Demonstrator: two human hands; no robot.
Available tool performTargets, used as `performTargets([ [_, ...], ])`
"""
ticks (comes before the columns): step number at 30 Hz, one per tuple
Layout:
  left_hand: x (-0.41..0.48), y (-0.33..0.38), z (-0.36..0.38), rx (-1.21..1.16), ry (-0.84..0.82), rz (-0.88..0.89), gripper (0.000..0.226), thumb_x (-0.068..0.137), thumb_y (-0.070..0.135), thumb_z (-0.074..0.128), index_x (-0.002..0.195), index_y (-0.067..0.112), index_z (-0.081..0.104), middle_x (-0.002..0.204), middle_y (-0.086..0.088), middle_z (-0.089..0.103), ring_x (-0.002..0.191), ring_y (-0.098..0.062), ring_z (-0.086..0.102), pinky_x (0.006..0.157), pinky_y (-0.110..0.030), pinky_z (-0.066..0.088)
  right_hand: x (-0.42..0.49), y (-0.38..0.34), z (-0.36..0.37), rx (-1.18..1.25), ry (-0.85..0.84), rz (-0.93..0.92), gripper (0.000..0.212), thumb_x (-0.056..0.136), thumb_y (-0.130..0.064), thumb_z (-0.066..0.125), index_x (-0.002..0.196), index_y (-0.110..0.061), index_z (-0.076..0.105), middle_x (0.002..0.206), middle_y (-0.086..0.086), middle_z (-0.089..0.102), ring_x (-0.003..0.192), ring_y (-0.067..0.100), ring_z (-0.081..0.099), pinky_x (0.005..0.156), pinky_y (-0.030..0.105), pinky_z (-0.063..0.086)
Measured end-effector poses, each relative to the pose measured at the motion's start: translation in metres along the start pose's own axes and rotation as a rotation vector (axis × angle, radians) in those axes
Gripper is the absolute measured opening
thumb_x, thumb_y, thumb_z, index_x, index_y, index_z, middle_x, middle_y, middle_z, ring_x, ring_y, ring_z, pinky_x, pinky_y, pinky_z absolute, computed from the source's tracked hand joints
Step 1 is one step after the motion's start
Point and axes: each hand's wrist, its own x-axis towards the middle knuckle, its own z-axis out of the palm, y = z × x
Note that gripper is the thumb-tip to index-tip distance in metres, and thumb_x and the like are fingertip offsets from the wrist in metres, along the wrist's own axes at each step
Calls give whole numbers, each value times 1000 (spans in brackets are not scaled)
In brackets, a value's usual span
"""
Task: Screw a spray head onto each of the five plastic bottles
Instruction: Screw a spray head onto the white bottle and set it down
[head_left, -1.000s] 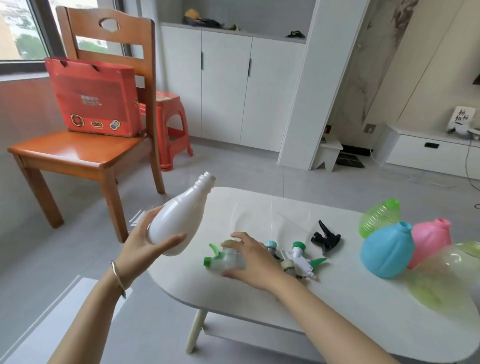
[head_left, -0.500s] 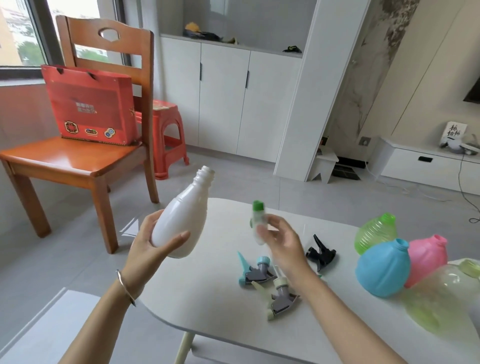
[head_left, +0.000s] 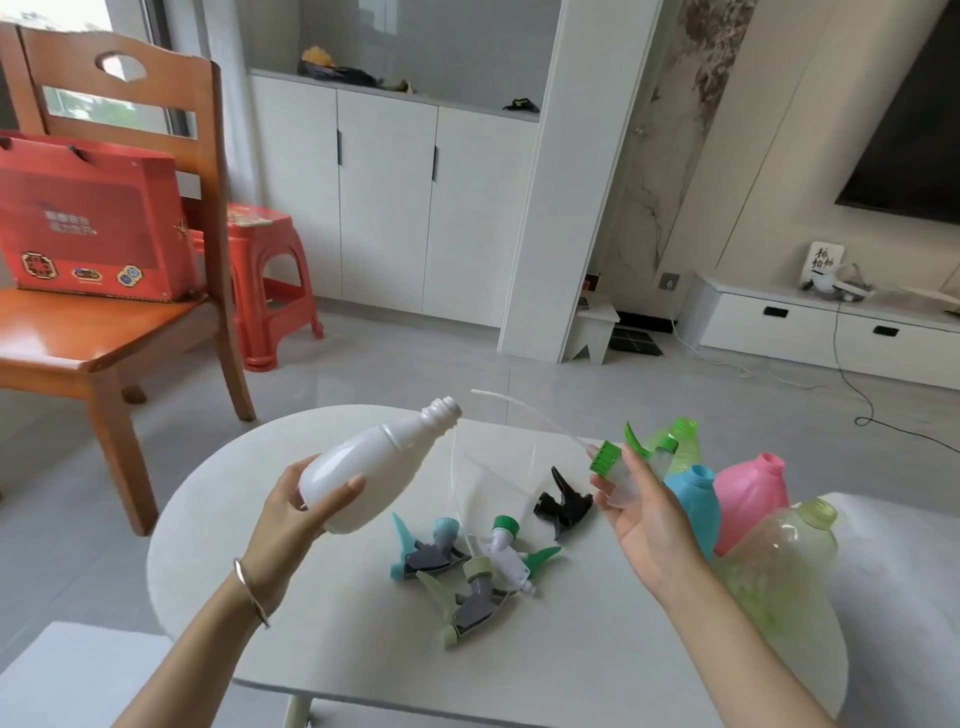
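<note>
My left hand (head_left: 296, 512) grips a white bottle (head_left: 374, 465) by its base, tilted with the open neck pointing up and right. My right hand (head_left: 641, 512) holds a clear spray head with a green collar (head_left: 621, 460); its thin dip tube (head_left: 524, 410) arcs left toward the bottle's mouth without touching it. On the white table (head_left: 332, 639) lie a teal spray head (head_left: 423, 548), a white-and-green one (head_left: 511, 553), a pale green-and-grey one (head_left: 470, 597) and a black one (head_left: 563, 504). Blue (head_left: 696, 501), pink (head_left: 750, 499), green (head_left: 678, 441) and clear yellowish (head_left: 779, 566) bottles lie at the right.
A wooden chair (head_left: 104, 332) with a red box (head_left: 88, 218) on its seat stands left of the table, a red plastic stool (head_left: 270, 291) behind it. White cabinets line the back wall. A white surface (head_left: 67, 675) sits at lower left.
My right hand has carried the green-collared spray head up and to the right, so its dip tube now points at the bottle's neck. My left hand has tilted the white bottle further toward the right.
</note>
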Motion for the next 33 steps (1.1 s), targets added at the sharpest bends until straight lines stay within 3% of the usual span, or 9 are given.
performTargets([
  [3,0,-3,0,-16,-7,-16,80,44,57,73,114,21,57,112,-4,61,95,-18,61,68,-30,53,0,-6,-1,-6,-63,7,25,72,-28,70,92,-14,67,87,4,70,60,11,66,51,19,51],
  [8,0,-8,-5,-32,-5,-41,82,46,56,73,116,16,57,114,-8,62,97,-23,61,71,-33,53,0,-2,-2,-46,-60,63,40,78,-26,67,113,-8,62,107,16,63,57,13,60,46,19,48],
  [14,-3,-4,-12,6,-84,-52,74,48,54,75,113,23,61,112,-5,66,100,-23,62,80,-39,54,-1,3,4,-130,-185,104,20,69,-23,73,86,-14,74,87,8,74,54,12,57,47,19,47],
  [16,-5,-3,-10,20,-160,-53,67,50,53,76,112,29,63,109,0,69,101,-21,64,85,-41,53,-3,7,6,-222,-246,111,28,63,-20,78,89,-11,72,85,8,73,58,13,57,53,20,49],
  [20,-11,-1,3,14,-298,-67,61,52,59,75,108,35,66,109,5,71,101,-15,67,81,-31,55,-12,18,19,-412,-347,75,49,50,-23,86,94,-11,68,74,2,69,65,13,63,63,21,52],
  [24,-12,0,8,6,-300,-102,70,44,74,73,103,36,69,109,5,72,100,-14,68,83,-34,56,-15,15,23,-503,-418,-18,44,59,-20,83,99,-13,66,75,-4,72,67,9,65,63,17,50],
  [29,-11,1,8,27,-252,-178,59,57,79,62,96,36,72,96,4,74,86,-15,71,66,-34,59,-18,13,22,-625,-482,-25,40,60,-23,84,96,-15,69,84,-1,75,79,10,69,71,20,51],
  [31,-13,2,9,49,-257,-197,62,61,78,58,98,31,70,92,-2,73,80,-23,71,61,-36,59,-19,17,23,-609,-458,-21,41,58,-24,84,95,-14,69,79,-2,74,74,9,69,68,17,51],
  [33,-15,3,11,54,-270,-158,69,55,76,60,106,30,64,101,0,71,90,-21,69,64,-34,59,-19,19,23,-561,-396,-3,43,57,-24,84,94,-10,68,70,-3,72,66,9,67,61,15,50],
])
